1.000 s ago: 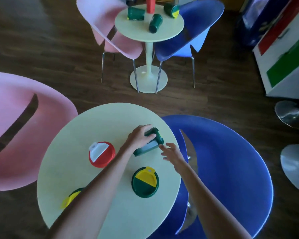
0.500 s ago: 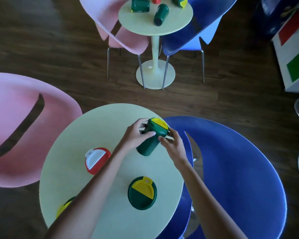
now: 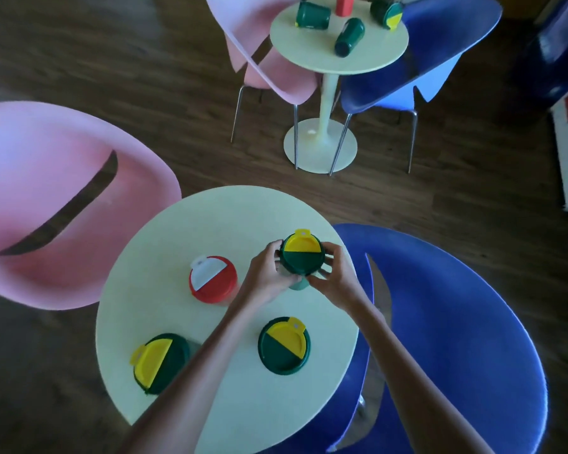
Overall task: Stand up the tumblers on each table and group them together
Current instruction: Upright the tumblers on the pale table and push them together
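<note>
Both hands are on one tumbler at the near tabletop (image 3: 164,290). The held tumbler (image 3: 302,257) stands upright at about two o'clock on the round top, dark green with a lid half green, half yellow, a small yellow tab pointing to twelve. The left hand (image 3: 266,273) wraps its nine o'clock side, the right hand (image 3: 336,276) its three o'clock side, each grasping the body just under the lid. The base is mostly hidden behind the fingers, only a pale green sliver peeking out at six o'clock, so whether it sits fully on the surface is hard to say.

Three more stand upright, well apart: a red tumbler (image 3: 213,279) with a white half-lid near the centre, a green tumbler (image 3: 284,346) at five o'clock, and an edge tumbler (image 3: 159,363) at seven o'clock, partly covered by the left forearm.

Up at twelve o'clock in the view, the far tabletop (image 3: 374,50) carries green tumblers lying on their sides: one (image 3: 313,16) at ten o'clock, one (image 3: 350,37) near the centre, one (image 3: 386,11) at one o'clock with a yellow lid. A red one (image 3: 344,4) stands there, its top cut off by the frame edge.
</note>
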